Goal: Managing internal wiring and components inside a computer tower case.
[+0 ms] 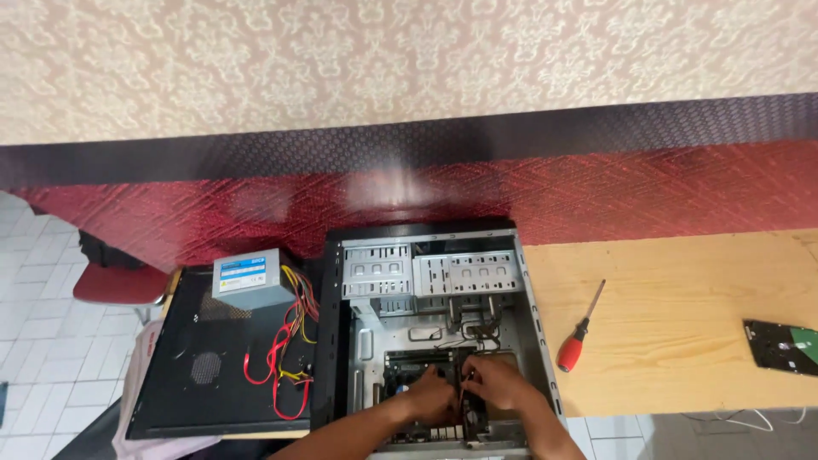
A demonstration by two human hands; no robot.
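Both hands are down in the open case [532, 328], at its 6 o'clock end. The left hand [430, 397] and right hand [498, 383] have fingers curled around a dark fan [471, 411], which stands on edge between them, long axis running 12 to 6. A screwdriver [581, 330] lies at 3 o'clock, tip toward 1.

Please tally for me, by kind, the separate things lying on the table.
Open computer case: 1
Black side panel: 1
Grey power supply: 1
Red-handled screwdriver: 1
Hard drive: 1
Total: 5
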